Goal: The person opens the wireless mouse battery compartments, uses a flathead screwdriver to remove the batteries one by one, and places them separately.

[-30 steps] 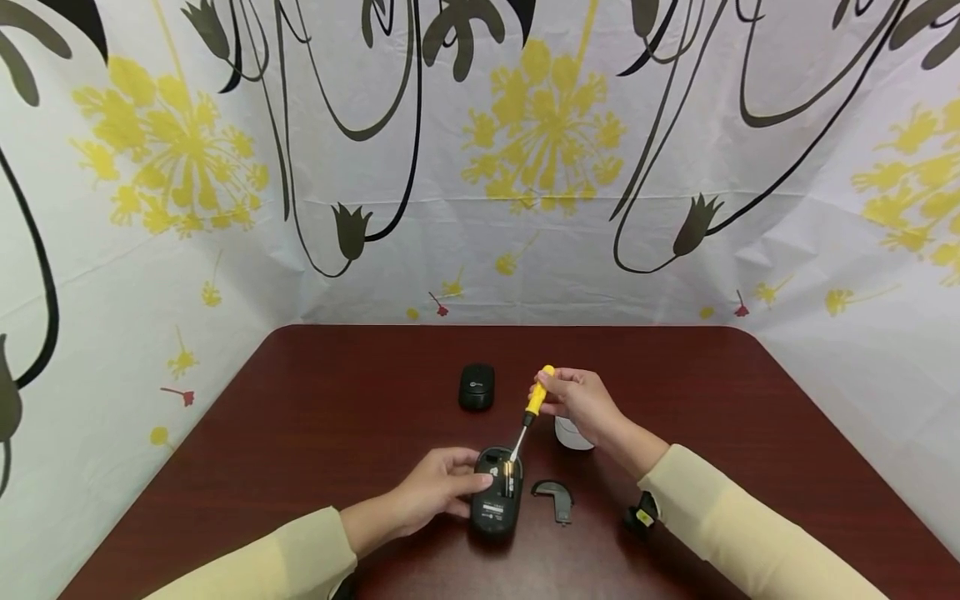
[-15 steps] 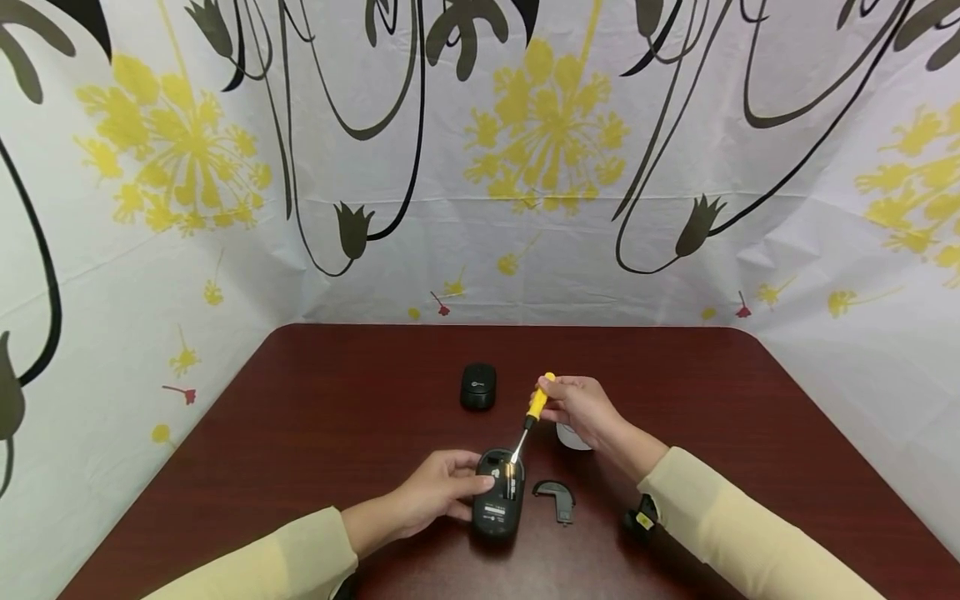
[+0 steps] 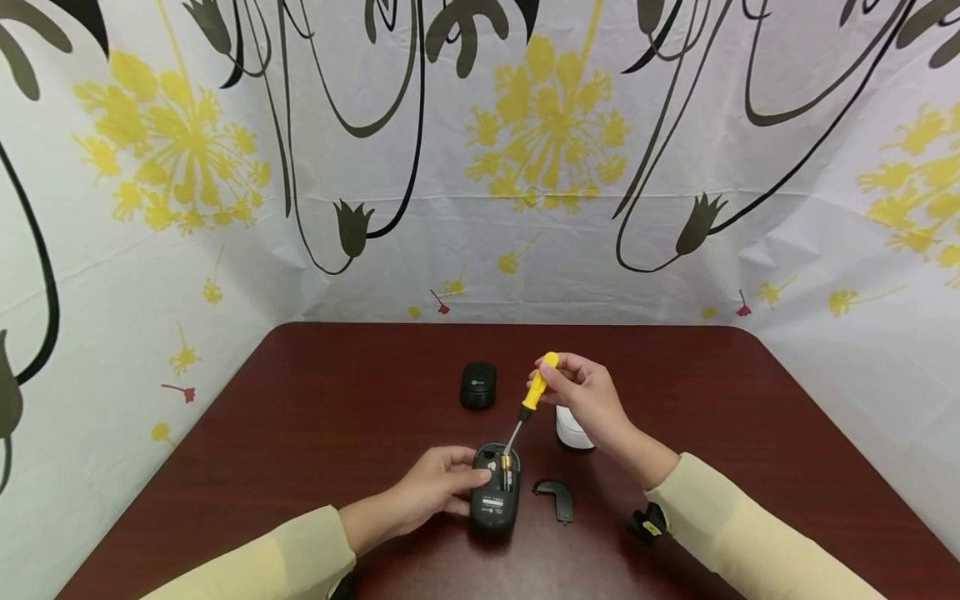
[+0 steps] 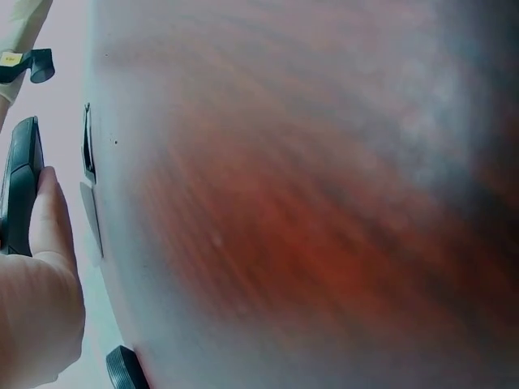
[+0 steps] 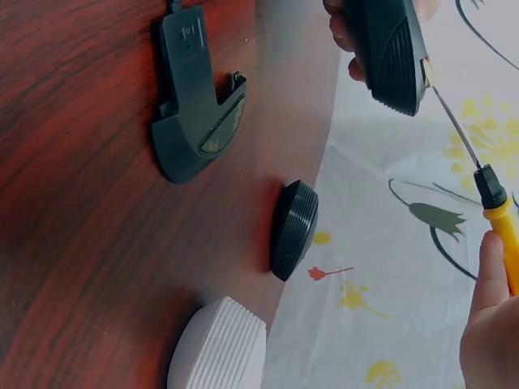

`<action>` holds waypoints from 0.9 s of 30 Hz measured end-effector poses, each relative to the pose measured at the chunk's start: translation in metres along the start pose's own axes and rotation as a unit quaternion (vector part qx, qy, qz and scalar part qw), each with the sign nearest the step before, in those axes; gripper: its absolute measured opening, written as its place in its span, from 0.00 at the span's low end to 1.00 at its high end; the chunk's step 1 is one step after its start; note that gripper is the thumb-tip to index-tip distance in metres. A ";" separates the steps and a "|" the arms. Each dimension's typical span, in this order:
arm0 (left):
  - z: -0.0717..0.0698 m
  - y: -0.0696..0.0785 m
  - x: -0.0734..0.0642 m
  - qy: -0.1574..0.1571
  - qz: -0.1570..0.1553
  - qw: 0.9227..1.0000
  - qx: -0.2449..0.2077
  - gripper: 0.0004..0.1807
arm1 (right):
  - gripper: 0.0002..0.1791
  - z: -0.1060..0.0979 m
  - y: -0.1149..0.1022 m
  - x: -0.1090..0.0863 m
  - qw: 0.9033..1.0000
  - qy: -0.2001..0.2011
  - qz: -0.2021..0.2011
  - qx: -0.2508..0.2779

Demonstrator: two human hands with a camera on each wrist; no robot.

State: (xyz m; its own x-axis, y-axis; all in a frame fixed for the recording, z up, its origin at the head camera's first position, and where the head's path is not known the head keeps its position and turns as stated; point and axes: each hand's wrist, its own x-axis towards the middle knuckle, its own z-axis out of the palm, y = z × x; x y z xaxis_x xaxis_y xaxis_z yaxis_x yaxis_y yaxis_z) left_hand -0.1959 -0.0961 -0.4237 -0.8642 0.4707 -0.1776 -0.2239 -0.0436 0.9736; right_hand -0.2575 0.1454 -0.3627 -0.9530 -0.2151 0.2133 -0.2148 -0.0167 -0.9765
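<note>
A black computer mouse [image 3: 491, 508] is turned underside up, its battery bay uncovered and a battery [image 3: 507, 479] with a gold end showing in it. My left hand [image 3: 438, 485] grips the mouse by its left side, thumb across the underside. In the right wrist view the mouse [image 5: 385, 53] is held up off the table. My right hand [image 3: 591, 398] holds a yellow-handled screwdriver [image 3: 535, 392], tilted, with the tip right at the battery's gold far end. The black battery cover [image 3: 561, 497] lies on the table to the right of the mouse.
A second black mouse [image 3: 478, 385] stands farther back on the dark red table [image 3: 352, 375]. A white mouse [image 3: 572, 431] sits partly hidden behind my right hand. Patterned cloth [image 3: 480, 250] walls off the back and both sides.
The screwdriver and right hand have risen slightly, and the tip has shifted a little left. The mouse has moved slightly left and up in my left hand.
</note>
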 end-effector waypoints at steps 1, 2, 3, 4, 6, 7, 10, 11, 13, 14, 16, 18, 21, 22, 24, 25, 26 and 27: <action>0.000 0.000 0.000 0.000 -0.001 1.000 0.001 0.20 | 0.18 0.000 -0.001 0.000 1.000 0.000 -0.001 -0.002; 0.000 0.000 0.000 0.001 -0.001 1.000 0.002 0.20 | 0.18 0.001 -0.001 0.000 1.000 -0.001 0.000 -0.002; 0.000 -0.001 0.000 0.001 0.000 1.000 0.004 0.20 | 0.17 0.001 -0.001 0.000 1.000 -0.002 0.003 -0.002; 0.000 -0.001 0.000 0.002 0.000 1.000 0.006 0.20 | 0.17 0.001 -0.002 0.000 1.000 -0.002 0.009 -0.001; 0.000 -0.002 0.000 0.001 0.001 1.000 0.008 0.20 | 0.16 0.002 0.000 0.001 1.000 -0.004 0.023 0.002; 0.000 -0.002 0.000 0.001 0.001 1.000 0.009 0.20 | 0.16 0.002 0.001 0.002 0.999 -0.003 0.034 0.004; 0.001 -0.002 0.000 0.000 0.002 1.000 0.013 0.20 | 0.16 0.002 0.005 0.004 0.998 0.002 0.069 0.011; 0.001 -0.002 -0.001 -0.001 0.003 1.000 0.014 0.20 | 0.16 0.002 0.006 0.005 0.997 0.006 0.082 0.013; 0.002 -0.003 0.000 -0.002 0.004 1.000 0.016 0.20 | 0.16 0.002 0.009 0.005 0.994 0.014 0.107 0.017; 0.002 -0.003 0.000 -0.002 0.004 1.000 0.017 0.20 | 0.16 0.001 0.010 0.005 0.993 0.018 0.119 0.018; 0.002 -0.004 0.000 -0.003 0.003 1.000 0.017 0.19 | 0.16 0.001 0.013 0.006 0.990 0.023 0.140 0.022; 0.002 -0.003 0.000 -0.003 0.003 1.000 0.016 0.19 | 0.17 0.000 0.016 0.007 0.987 0.026 0.156 0.030; 0.002 -0.003 0.000 -0.005 0.003 1.000 0.017 0.19 | 0.17 -0.001 0.021 0.009 0.984 0.021 0.173 0.044; 0.002 -0.003 0.000 -0.005 0.004 1.000 0.019 0.19 | 0.17 -0.001 0.023 0.009 0.983 0.020 0.178 0.048; 0.002 -0.003 0.000 -0.007 0.003 1.000 0.020 0.19 | 0.17 -0.002 0.025 0.010 0.981 0.015 0.184 0.055; 0.002 -0.003 0.000 -0.008 0.002 1.000 0.020 0.19 | 0.18 -0.002 0.026 0.010 0.981 0.013 0.186 0.055; 0.002 -0.003 -0.001 -0.008 0.002 1.000 0.020 0.19 | 0.18 -0.002 0.027 0.011 0.981 0.010 0.187 0.055; 0.003 -0.002 -0.001 -0.009 0.001 1.000 0.020 0.19 | 0.18 -0.002 0.028 0.011 0.981 0.009 0.188 0.053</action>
State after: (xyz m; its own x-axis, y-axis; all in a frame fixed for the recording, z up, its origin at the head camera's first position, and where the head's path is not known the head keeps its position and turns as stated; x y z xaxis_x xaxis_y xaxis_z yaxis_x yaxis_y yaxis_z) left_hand -0.1937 -0.0941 -0.4252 -0.8562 0.4863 -0.1743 -0.2046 -0.0095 0.9788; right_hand -0.2743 0.1444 -0.3880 -0.9643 -0.2084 -0.1632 0.1754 -0.0414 -0.9836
